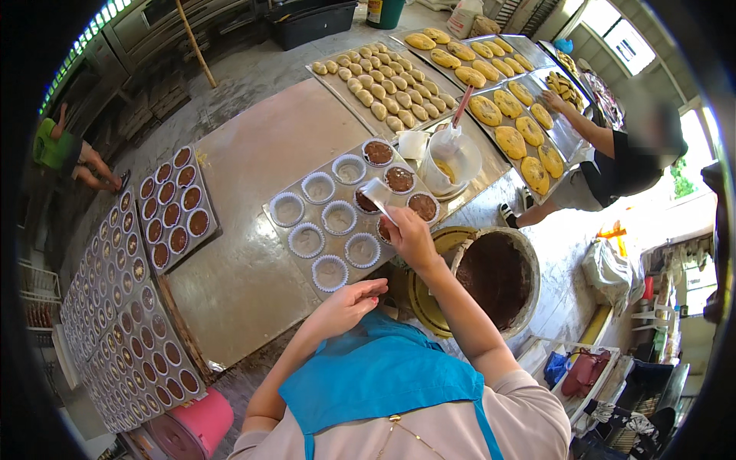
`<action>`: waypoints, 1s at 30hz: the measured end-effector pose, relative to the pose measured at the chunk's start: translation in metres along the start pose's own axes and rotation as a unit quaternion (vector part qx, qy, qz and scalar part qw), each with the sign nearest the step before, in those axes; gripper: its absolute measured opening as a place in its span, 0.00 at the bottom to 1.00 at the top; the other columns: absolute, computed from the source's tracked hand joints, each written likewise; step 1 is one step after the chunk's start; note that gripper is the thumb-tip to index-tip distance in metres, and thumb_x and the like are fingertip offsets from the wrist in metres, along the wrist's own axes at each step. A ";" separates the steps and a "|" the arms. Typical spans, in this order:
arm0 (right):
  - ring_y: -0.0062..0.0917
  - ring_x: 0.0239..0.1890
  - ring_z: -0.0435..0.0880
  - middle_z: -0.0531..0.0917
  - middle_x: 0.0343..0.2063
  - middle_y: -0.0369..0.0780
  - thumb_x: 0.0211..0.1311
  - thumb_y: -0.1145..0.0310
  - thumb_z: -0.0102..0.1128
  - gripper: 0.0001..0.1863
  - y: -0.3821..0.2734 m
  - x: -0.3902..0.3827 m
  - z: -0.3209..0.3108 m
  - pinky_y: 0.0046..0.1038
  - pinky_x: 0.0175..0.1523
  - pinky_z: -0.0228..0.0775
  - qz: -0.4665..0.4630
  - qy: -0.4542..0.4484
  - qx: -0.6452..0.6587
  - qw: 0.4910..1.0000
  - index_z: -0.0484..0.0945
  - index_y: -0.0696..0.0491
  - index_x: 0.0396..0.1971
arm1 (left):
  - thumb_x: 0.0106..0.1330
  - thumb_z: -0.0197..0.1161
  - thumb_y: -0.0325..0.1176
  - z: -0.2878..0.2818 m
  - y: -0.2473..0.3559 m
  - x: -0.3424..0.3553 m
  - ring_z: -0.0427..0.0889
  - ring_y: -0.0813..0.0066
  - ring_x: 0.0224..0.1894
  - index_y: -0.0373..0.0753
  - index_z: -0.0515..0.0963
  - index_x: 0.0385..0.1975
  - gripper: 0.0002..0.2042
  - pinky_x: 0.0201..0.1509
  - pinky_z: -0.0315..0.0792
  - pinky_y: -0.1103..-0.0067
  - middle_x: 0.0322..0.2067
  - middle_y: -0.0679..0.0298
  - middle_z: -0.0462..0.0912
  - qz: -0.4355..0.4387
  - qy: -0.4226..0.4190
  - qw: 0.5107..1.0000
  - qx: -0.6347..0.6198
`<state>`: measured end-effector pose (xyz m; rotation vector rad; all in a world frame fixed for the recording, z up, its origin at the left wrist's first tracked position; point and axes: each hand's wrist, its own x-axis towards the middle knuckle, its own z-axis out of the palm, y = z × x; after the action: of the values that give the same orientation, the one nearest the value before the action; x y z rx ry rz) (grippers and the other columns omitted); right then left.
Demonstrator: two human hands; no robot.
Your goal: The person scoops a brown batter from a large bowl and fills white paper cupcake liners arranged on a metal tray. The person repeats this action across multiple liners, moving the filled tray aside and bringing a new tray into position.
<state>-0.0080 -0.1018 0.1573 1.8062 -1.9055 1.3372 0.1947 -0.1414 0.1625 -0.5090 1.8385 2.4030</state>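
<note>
My right hand (412, 239) grips a white scoop (378, 194) and holds it tilted over a paper-lined cup in the muffin tray (313, 212). Brown batter (399, 179) fills several cups along the tray's right side. The white paper liners (339, 218) in the middle and on the left look unfilled. Near the tray's front edge, my left hand (349, 303) holds nothing, its fingers stretched out. Below my right forearm stands a large bucket (530, 264) of dark brown batter, partly hidden by the arm.
A white pitcher (464, 162) with a pink-handled tool stands right of the tray. Trays of dough balls (395, 88) and flat yellow pieces (510, 142) lie beyond, beside another person (636, 153). Filled cup trays (175, 207) cover the left. A second person (65, 149) is far left.
</note>
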 end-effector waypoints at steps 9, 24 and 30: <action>0.17 0.21 0.73 0.74 0.18 0.35 0.66 0.66 0.50 0.10 0.021 -0.001 0.008 0.20 0.26 0.65 0.358 0.130 0.365 0.849 0.73 0.57 0.34 | 0.66 0.47 0.23 -0.008 0.003 0.014 0.67 0.73 0.59 0.29 0.61 0.59 0.20 0.62 0.60 0.79 0.56 0.55 0.70 -0.015 -0.014 1.000 0.001; 0.16 0.23 0.66 0.66 0.18 0.32 0.68 0.67 0.43 0.15 0.052 -0.046 -0.108 0.15 0.24 0.62 0.346 0.201 0.858 0.321 0.68 0.55 0.21 | 0.62 0.54 0.30 0.047 -0.067 0.117 0.75 0.65 0.51 0.28 0.63 0.57 0.24 0.53 0.69 0.75 0.50 0.49 0.74 -0.048 -0.124 0.978 0.163; 0.24 0.31 0.78 0.80 0.31 0.40 0.67 0.64 0.47 0.10 0.109 -0.196 -0.182 0.22 0.35 0.76 0.537 0.323 0.563 0.539 0.72 0.54 0.37 | 0.62 0.57 0.34 0.091 -0.117 0.167 0.74 0.62 0.53 0.27 0.57 0.60 0.29 0.51 0.70 0.74 0.53 0.45 0.70 -0.148 -0.038 0.979 0.133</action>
<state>-0.1342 0.1457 0.0787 -0.4361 -1.5650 3.4414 0.0472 -0.0459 0.0243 -0.6054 1.8595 1.9260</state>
